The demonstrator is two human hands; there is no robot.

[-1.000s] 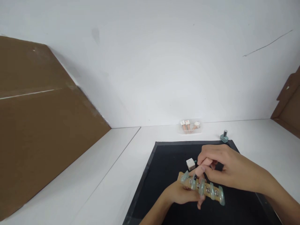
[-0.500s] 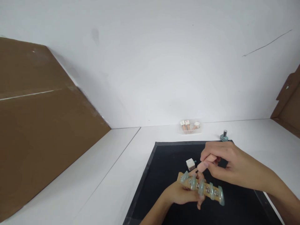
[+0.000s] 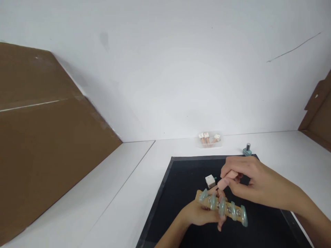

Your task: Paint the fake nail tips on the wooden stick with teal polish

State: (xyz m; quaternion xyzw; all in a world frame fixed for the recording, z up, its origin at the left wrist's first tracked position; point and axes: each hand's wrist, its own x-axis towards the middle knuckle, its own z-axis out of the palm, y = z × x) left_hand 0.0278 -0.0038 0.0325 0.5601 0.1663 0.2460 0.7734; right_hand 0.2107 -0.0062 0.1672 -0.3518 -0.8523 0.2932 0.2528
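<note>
My left hand [image 3: 199, 213] is wrapped round a yellowish strip-shaped nail stand [image 3: 229, 209]. Several pale green false nails [image 3: 221, 206] sit in a row along it, with shiny round studs between them. Above the stand's far end, my right hand [image 3: 245, 179] pinches a pink, blocky brush handle [image 3: 227, 179]. Its dark tip points down and left, close to my left fingertips; whether it touches a nail I cannot tell. Just beyond my left hand, a small white cube [image 3: 210, 181] with a greenish stub lies on the black mat [image 3: 186, 175].
At the back, a clear plastic tray [image 3: 209, 144] holds several pink pieces with white square ends. To its right stands a teal bottle with a silver cap [image 3: 247, 150]. Brown cardboard panels flank the white table at left [image 3: 51, 137] and right [image 3: 319, 113].
</note>
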